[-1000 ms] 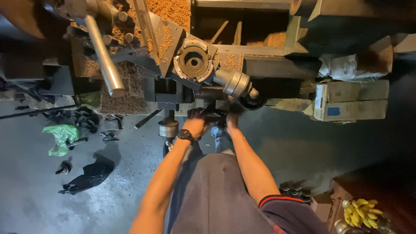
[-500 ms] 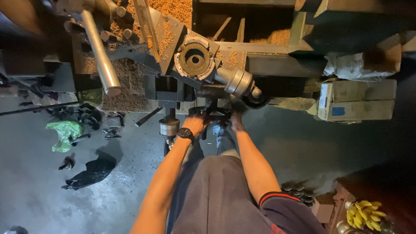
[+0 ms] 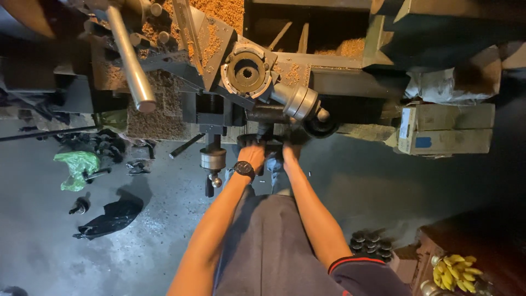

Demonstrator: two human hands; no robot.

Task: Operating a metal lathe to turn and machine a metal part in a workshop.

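Steel and sawdust fill the lathe (image 3: 257, 71) overhead. Both hands reach under it — the left hand (image 3: 253, 156), with a black wristwatch (image 3: 244, 169), and the right hand (image 3: 290, 151) grip the dark handwheel (image 3: 263, 140), side by side, probably to turn it together — fingers mostly hidden.

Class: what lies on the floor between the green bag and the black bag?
In the head view, a small dark metal part lies between the green bag and the black bag.
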